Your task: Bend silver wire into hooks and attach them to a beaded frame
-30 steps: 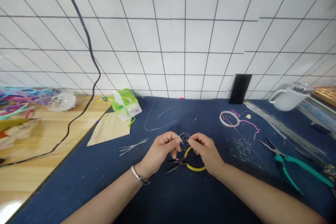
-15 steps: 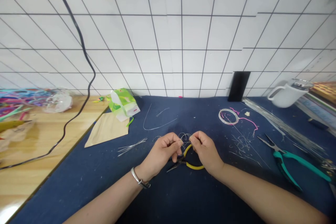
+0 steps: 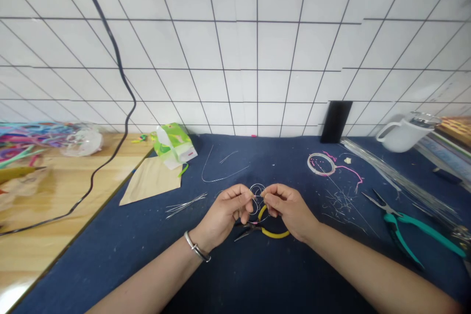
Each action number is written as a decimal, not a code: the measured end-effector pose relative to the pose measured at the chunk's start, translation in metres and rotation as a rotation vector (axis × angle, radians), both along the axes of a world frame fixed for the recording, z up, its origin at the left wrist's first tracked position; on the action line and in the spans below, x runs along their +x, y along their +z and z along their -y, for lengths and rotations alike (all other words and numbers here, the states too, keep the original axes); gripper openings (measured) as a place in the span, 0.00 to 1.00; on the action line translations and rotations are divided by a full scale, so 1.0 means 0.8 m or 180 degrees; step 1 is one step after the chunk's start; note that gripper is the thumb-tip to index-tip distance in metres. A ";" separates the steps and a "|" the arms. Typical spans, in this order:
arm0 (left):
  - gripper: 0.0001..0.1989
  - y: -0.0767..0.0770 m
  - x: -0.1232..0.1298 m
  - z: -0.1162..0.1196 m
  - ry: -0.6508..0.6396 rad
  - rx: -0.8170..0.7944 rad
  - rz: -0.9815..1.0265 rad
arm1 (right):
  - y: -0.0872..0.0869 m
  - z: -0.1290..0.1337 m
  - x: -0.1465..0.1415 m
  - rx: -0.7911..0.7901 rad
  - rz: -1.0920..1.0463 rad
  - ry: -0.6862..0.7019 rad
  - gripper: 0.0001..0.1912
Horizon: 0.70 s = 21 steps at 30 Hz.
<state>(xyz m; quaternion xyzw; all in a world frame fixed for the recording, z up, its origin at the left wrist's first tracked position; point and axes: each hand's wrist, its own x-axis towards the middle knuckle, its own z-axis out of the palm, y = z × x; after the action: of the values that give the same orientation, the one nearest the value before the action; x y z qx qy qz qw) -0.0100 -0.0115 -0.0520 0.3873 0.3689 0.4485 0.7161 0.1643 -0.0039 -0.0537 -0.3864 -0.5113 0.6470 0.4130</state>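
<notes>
Thin silver wire bent into loops [image 3: 257, 186] spans the space between my two hands. My left hand [image 3: 231, 208], with a silver bracelet [image 3: 196, 247] at its wrist, pinches the wire on one side. On the other side my right hand [image 3: 289, 208] pinches it between thumb and fingers. Below the wire, pliers with yellow handles [image 3: 275, 233] lie on the dark blue mat [image 3: 235, 274], partly hidden by my hands. A bundle of short straight wires [image 3: 186, 205] rests to the left of my left hand.
Teal-handled pliers [image 3: 395, 216], wire scraps [image 3: 340, 203], a white ring with pink cord [image 3: 321, 164] and long wires [image 3: 401, 176] lie to the right. A white jug [image 3: 401, 132] stands behind. Back left are a green tissue pack [image 3: 172, 142] and beige cloth [image 3: 150, 181].
The wire loops between my hands have turned and show more openly. My right hand has shifted slightly, uncovering more of the yellow handles. The whole view has moved a little.
</notes>
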 end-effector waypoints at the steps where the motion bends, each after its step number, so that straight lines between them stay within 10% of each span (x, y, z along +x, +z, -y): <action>1: 0.07 -0.001 0.000 0.000 -0.0024 -0.0035 0.0068 | 0.000 0.000 0.000 -0.0105 -0.0153 0.0076 0.11; 21: 0.07 0.000 0.003 0.006 -0.0266 0.0272 -0.0247 | -0.002 0.010 -0.007 -0.0303 -0.0603 -0.0312 0.09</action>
<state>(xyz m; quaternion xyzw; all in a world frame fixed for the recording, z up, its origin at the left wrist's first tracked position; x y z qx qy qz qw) -0.0076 -0.0164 -0.0520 0.4497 0.3605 0.4182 0.7021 0.1588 -0.0120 -0.0555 -0.3672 -0.4192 0.6832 0.4719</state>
